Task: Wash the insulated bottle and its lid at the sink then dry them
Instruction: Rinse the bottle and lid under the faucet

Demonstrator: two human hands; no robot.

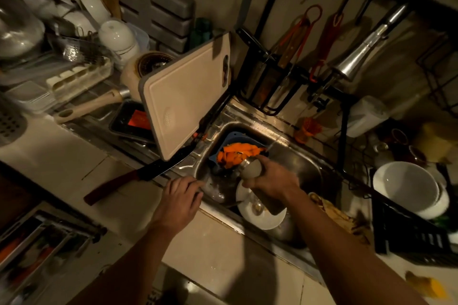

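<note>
- bottle (250,169): dull grey-beige body, shiny silver neck
- basket (230,136) is blue, and the slices (236,155) in it are bright orange
- sink (302,158): plain silver steel
- cutting board (183,96): cream with a grey rim
- knife (138,175): black blade, dark red handle
- bowl (257,220) and pot (409,188): both white
- crate (406,233): black
- worktop (62,156): pale cream tiles
</note>
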